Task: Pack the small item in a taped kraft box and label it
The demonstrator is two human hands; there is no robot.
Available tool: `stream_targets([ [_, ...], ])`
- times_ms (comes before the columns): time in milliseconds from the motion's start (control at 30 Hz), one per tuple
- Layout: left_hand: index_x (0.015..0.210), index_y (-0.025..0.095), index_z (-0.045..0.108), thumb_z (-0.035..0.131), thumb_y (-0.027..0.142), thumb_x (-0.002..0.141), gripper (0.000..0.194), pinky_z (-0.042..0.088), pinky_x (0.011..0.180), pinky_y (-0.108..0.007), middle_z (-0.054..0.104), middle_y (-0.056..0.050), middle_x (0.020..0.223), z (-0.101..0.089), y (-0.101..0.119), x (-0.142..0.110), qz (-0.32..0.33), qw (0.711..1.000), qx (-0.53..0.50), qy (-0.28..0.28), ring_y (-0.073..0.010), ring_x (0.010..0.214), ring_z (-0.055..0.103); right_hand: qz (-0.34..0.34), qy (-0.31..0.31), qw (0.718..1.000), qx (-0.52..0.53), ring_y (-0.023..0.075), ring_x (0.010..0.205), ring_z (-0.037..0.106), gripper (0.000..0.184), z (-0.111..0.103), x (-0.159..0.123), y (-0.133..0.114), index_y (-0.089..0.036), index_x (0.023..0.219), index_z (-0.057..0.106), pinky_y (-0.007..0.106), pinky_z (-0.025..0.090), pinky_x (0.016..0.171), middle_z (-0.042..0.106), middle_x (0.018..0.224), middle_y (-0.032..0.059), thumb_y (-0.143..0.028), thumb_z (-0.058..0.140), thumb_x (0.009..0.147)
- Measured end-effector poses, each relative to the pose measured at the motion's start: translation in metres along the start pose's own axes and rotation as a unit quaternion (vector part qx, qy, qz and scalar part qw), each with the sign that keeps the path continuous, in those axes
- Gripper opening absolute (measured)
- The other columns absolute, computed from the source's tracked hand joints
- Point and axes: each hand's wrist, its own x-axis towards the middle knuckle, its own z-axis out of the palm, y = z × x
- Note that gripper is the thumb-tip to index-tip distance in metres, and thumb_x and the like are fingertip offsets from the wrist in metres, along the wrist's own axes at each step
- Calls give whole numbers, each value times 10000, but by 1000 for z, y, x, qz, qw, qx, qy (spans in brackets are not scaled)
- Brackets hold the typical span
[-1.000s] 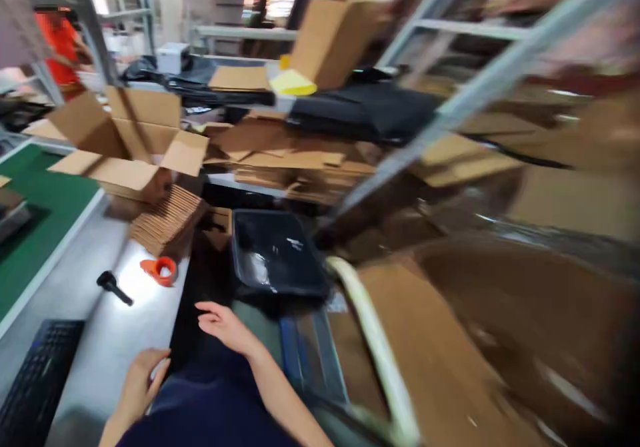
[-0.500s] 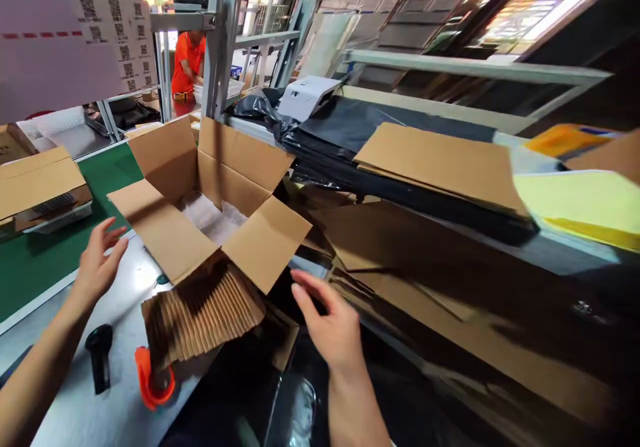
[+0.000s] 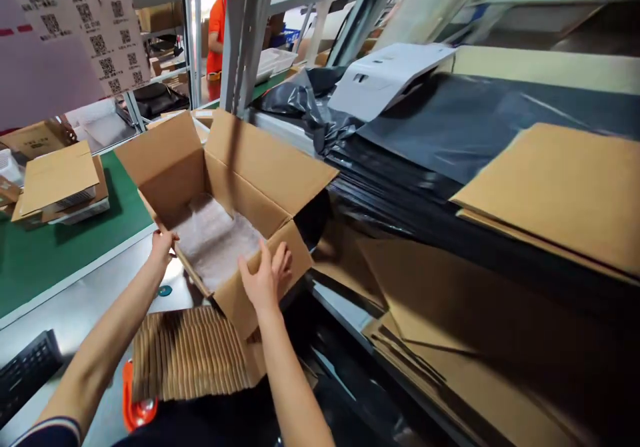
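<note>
An open cardboard box stands on a stack of flat cardboard pieces, its flaps spread and a bubble-wrap sheet lying inside. My left hand grips the box's near left edge. My right hand presses flat against the near right flap, fingers spread.
An orange tape dispenser peeks out under the cardboard stack, a black keyboard lies at lower left. A green mat holds smaller boxes. Black bags and flat cartons fill the right. A person in orange stands far back.
The view swung from the right side back to the box. Both hands rose from my lap and reached forward; the left now grips the box edge and the right rests on a flap.
</note>
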Motion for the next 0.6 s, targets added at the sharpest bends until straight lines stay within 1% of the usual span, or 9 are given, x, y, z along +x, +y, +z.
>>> stream_targets([
  [67, 1017, 245, 477, 659, 199, 659, 404, 565, 640, -401, 552, 44, 734, -21, 1, -11, -24, 999, -28, 15, -181, 629, 607, -40, -7, 999, -2, 515, 1652, 156, 744, -11, 0, 0, -181, 1550, 516, 876, 248, 1192, 188, 1783, 277, -578, 634, 932],
  [133, 1036, 257, 452, 630, 184, 612, 466, 538, 662, -340, 577, 43, 790, -44, 4, -25, -17, 996, -75, 41, -159, 665, 608, -87, -6, 996, -20, 494, 1659, 156, 715, -24, -2, -6, -181, 1538, 533, 845, 236, 1226, 194, 1787, 262, -572, 626, 947],
  [200, 1040, 262, 440, 605, 185, 578, 497, 526, 692, -315, 593, 38, 833, -62, 7, -39, -1, 990, -128, 64, -154, 712, 611, -132, -7, 990, -47, 485, 1661, 166, 612, -36, -6, -16, -198, 1469, 614, 826, 228, 1247, 247, 1783, 226, -547, 616, 965],
  [267, 1058, 264, 447, 591, 195, 573, 510, 531, 732, -321, 599, 31, 868, -75, 10, -50, 18, 983, -169, 73, -165, 761, 619, -183, -20, 980, -73, 482, 1650, 213, 490, -48, -10, -32, -206, 1349, 710, 817, 224, 1259, 357, 1747, 203, -512, 615, 978],
  [367, 1138, 271, 456, 576, 191, 607, 550, 557, 802, -358, 609, 11, 931, -86, 14, -59, 33, 978, -193, 66, -191, 837, 646, -241, -2, 966, -96, 485, 1636, 258, 433, -69, -17, -58, -205, 1287, 752, 824, 226, 1258, 395, 1731, 198, -489, 609, 993],
  [433, 1201, 274, 443, 564, 169, 642, 581, 570, 826, -380, 620, -12, 977, -88, 15, -61, 30, 978, -200, 59, -207, 879, 662, -252, 43, 961, -108, 500, 1640, 235, 484, -86, -22, -75, -206, 1360, 721, 843, 239, 1239, 326, 1765, 199, -499, 622, 988],
  [500, 1210, 266, 445, 554, 147, 689, 545, 574, 802, -379, 623, -28, 983, -88, 15, -64, 40, 980, -192, 40, -205, 862, 661, -267, 74, 951, -136, 506, 1646, 208, 533, -104, -27, -89, -221, 1427, 682, 855, 243, 1227, 314, 1773, 186, -506, 639, 978],
  [533, 1188, 257, 456, 547, 142, 719, 492, 570, 776, -373, 617, -27, 958, -88, 15, -65, 60, 981, -182, 25, -195, 827, 653, -291, 71, 941, -157, 492, 1645, 224, 535, -114, -28, -96, -235, 1442, 673, 842, 246, 1234, 352, 1760, 174, -504, 639, 980],
  [600, 1110, 241, 484, 521, 148, 789, 337, 557, 728, -362, 590, -12, 874, -87, 15, -68, 126, 979, -161, -14, -169, 739, 623, -381, 29, 902, -200, 433, 1602, 360, 471, -135, -29, -107, -262, 1400, 700, 772, 285, 1257, 524, 1662, 144, -495, 605, 1002],
])
